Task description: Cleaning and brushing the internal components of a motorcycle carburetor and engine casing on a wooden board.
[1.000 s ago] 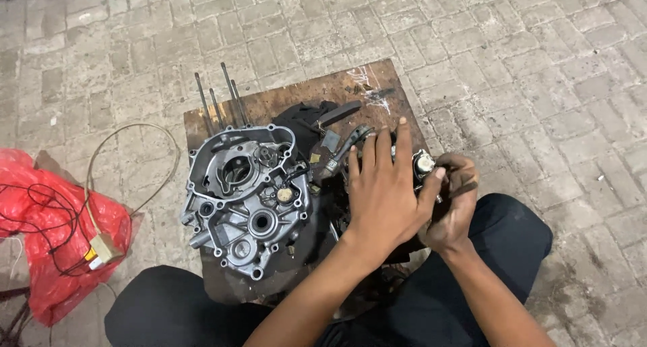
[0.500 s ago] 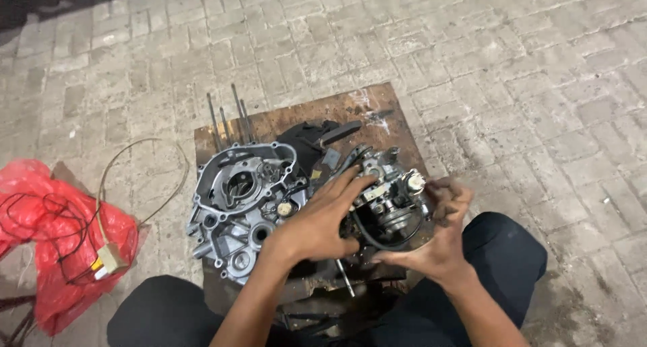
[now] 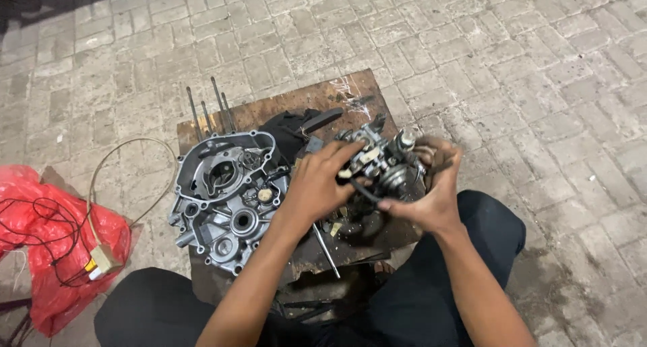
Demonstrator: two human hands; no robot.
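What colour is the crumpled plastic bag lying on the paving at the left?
The crumpled plastic bag is bright red, with thin dark wires across it; the head view shows it.

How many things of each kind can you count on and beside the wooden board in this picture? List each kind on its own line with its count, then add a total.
Engine crankcase half: 1
Carburettor, held by the left hand and right hand: 1
Long upright studs: 4
Wooden board: 1
Red plastic bag: 1
Total: 8
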